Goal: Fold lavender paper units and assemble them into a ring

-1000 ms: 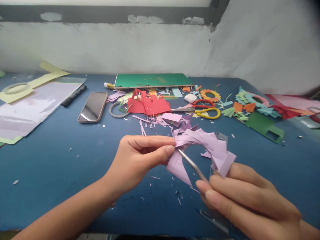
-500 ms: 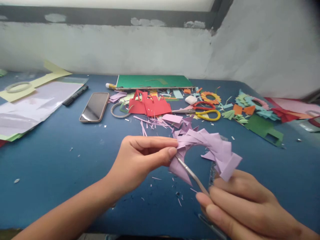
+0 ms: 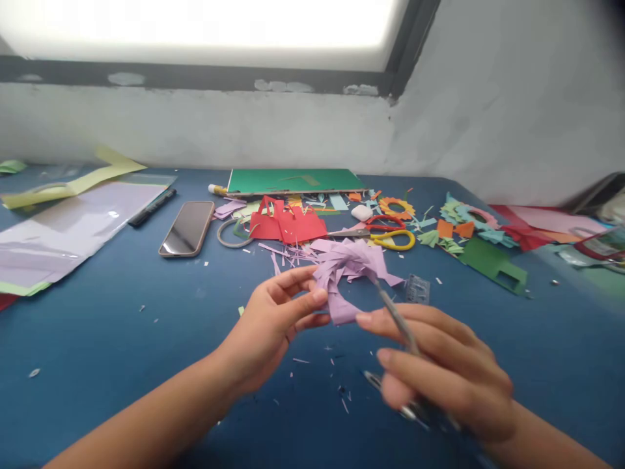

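My left hand (image 3: 278, 312) pinches the left side of a ring of folded purple paper (image 3: 349, 260), held above the table. The ring has pointed, overlapping segments and a round opening. My right hand (image 3: 444, 365) is closed around a slim grey metal tool (image 3: 398, 319) that looks like tweezers, its narrow tip by the ring's right side. My right index fingertip is at the ring's lower end. Below the right hand shows a second pointed metal piece (image 3: 374, 380), blurred; whether it is held or lying on the table I cannot tell.
Beyond the ring lie scissors (image 3: 395, 239), red paper (image 3: 288, 221), purple scraps and a green board (image 3: 293, 180). A phone (image 3: 188, 228), a black marker (image 3: 152, 207) and plastic-covered sheets (image 3: 88, 221) are left. Paper rings and green card (image 3: 493, 264) lie right; a clear ruler-like piece (image 3: 418, 288) is nearer.
The ring has turned and tipped in my left hand, its lower end now towards my right. My right hand has drawn the metal tool out of the ring's left side. The view has tilted up.
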Tool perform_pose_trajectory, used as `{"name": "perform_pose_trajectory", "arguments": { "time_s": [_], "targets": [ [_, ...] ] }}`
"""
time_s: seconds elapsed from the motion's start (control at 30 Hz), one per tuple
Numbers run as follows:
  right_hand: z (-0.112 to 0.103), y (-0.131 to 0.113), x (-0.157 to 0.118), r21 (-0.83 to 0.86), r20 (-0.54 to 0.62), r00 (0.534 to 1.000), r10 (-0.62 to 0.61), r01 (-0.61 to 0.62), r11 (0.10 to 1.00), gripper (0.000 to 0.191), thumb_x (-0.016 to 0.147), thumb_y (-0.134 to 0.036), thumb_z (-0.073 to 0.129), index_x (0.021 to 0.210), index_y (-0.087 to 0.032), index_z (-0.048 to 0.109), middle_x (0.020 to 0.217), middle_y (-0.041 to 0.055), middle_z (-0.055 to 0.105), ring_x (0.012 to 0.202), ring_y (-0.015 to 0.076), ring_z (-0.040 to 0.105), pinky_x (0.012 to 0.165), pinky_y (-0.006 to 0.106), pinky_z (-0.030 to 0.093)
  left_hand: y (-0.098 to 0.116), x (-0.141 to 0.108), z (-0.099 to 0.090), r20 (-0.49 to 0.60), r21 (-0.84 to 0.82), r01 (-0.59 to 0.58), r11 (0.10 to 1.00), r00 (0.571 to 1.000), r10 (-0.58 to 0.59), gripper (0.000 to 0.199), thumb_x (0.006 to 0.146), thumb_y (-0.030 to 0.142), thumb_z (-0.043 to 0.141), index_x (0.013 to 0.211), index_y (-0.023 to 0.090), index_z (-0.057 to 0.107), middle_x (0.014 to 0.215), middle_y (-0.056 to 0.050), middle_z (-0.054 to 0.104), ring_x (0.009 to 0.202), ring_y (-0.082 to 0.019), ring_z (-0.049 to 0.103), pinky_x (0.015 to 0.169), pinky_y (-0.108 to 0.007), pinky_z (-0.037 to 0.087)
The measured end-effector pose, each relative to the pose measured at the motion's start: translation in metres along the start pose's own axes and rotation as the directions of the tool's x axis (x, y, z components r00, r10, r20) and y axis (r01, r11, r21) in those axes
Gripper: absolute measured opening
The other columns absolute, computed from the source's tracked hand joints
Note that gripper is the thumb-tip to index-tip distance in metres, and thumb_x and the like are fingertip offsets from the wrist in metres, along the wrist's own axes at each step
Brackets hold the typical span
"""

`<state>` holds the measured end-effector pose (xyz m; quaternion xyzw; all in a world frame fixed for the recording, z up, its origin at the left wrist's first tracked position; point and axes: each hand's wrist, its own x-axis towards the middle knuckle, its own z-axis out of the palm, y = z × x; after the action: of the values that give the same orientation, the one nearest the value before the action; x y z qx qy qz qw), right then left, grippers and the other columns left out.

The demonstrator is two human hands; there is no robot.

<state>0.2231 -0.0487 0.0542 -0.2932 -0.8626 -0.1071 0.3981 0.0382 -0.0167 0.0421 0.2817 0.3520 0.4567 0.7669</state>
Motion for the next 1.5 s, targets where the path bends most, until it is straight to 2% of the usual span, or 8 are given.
{"name": "perform_pose_trajectory", "arguments": {
  "time_s": [0.1, 0.4, 0.97, 1.17, 1.27, 1.33, 1.4, 1.5],
  "targets": [
    [0.003, 0.0, 0.005, -0.069, -0.041, 0.981, -0.189, 0.186, 0.98, 0.018, 0.075, -0.015, 0.069, 0.065, -0.023, 0.056, 0.082, -0.0044, 0.072, 0.079, 0.0105, 0.064, 0.074, 0.022, 0.052, -0.003, -0.002, 0.001, 0.045, -0.079, 0.101, 0.992, 0.994, -0.097, 0.017, 0.067, 0.009, 0.074, 0.08, 0.013, 0.066, 0.073, 0.001, 0.066, 0.064, -0.007, 0.063, 0.059, -0.016, 0.054],
    [0.006, 0.008, 0.002, -0.074, 0.006, 0.963, -0.27, 0.27, 0.96, 0.018, 0.076, -0.011, 0.062, 0.063, -0.022, 0.059, 0.087, -0.0019, 0.072, 0.084, 0.0107, 0.065, 0.074, 0.025, 0.05, -0.005, -0.002, 0.001, 0.144, -0.08, 0.159, 0.984, 0.979, -0.147, 0.004, 0.071, 0.012, 0.072, 0.072, 0.012, 0.068, 0.066, 0.001, 0.065, 0.062, -0.008, 0.063, 0.061, -0.019, 0.055],
    [0.005, 0.012, 0.003, 0.042, 0.015, 0.986, -0.168, 0.167, 0.985, 0.02, 0.083, -0.011, 0.055, 0.065, -0.018, 0.057, 0.083, 0.0009, 0.072, 0.083, 0.0147, 0.065, 0.072, 0.026, 0.053, -0.003, 0.001, -0.002, 0.17, 0.169, 0.172, 0.971, 0.965, -0.2, 0.014, 0.073, 0.022, 0.069, 0.068, 0.009, 0.066, 0.068, -0.003, 0.065, 0.067, -0.011, 0.062, 0.068, -0.02, 0.049],
    [0.011, 0.019, -0.002, 0.039, 0.045, 0.973, -0.227, 0.226, 0.973, 0.014, 0.079, -0.01, 0.058, 0.068, -0.019, 0.058, 0.087, 0.0032, 0.071, 0.089, 0.0159, 0.063, 0.076, 0.027, 0.053, -0.003, 0.002, 0.001, 0.073, 0.127, 0.214, 0.969, 0.972, -0.224, 0.014, 0.069, 0.019, 0.072, 0.067, 0.009, 0.063, 0.066, -0.002, 0.063, 0.063, -0.009, 0.061, 0.065, -0.018, 0.049],
    [0.012, 0.022, -0.007, 0.032, 0.03, 0.97, -0.241, 0.24, 0.97, 0.013, 0.081, -0.011, 0.055, 0.071, -0.018, 0.058, 0.087, 0.0071, 0.071, 0.092, 0.0181, 0.063, 0.077, 0.028, 0.053, -0.004, 0.0, 0.003, 0.01, 0.147, 0.252, 0.956, 0.967, -0.256, 0.022, 0.066, 0.018, 0.073, 0.082, 0.01, 0.06, 0.068, -0.002, 0.063, 0.059, -0.01, 0.061, 0.062, -0.021, 0.051],
    [0.013, 0.022, -0.01, 0.059, -0.003, 0.981, -0.193, 0.193, 0.979, 0.013, 0.083, -0.011, 0.052, 0.073, -0.018, 0.057, 0.087, 0.0087, 0.07, 0.091, 0.0179, 0.063, 0.076, 0.027, 0.054, -0.005, -0.002, 0.003, -0.021, 0.266, 0.175, 0.948, 0.984, -0.176, 0.034, 0.069, 0.023, 0.072, 0.097, 0.013, 0.056, 0.078, -0.005, 0.065, 0.066, -0.014, 0.062, 0.063, -0.025, 0.051],
    [0.015, 0.02, -0.011, 0.136, -0.049, 0.998, -0.029, 0.035, 0.99, 0.013, 0.084, -0.01, 0.051, 0.075, -0.019, 0.056, 0.093, 0.0074, 0.069, 0.087, 0.0158, 0.065, 0.073, 0.024, 0.055, -0.006, -0.004, 0.002, -0.018, 0.455, -0.028, 0.89, 0.999, 0.041, 0.043, 0.071, 0.029, 0.07, 0.108, 0.018, 0.053, 0.1, -0.007, 0.063, 0.088, -0.019, 0.061, 0.073, -0.029, 0.051],
    [0.021, 0.015, -0.011, 0.348, -0.115, 0.94, 0.32, -0.264, 0.899, 0.018, 0.081, -0.007, 0.054, 0.07, -0.021, 0.053, 0.094, 0.0015, 0.068, 0.08, 0.0133, 0.066, 0.068, 0.022, 0.056, -0.004, -0.006, -0.001, 0.122, 0.682, -0.355, 0.639, 0.917, 0.379, 0.041, 0.07, 0.029, 0.072, 0.107, 0.024, 0.057, 0.118, -0.004, 0.056, 0.112, -0.02, 0.049, 0.091, -0.028, 0.042]
  ]
}}
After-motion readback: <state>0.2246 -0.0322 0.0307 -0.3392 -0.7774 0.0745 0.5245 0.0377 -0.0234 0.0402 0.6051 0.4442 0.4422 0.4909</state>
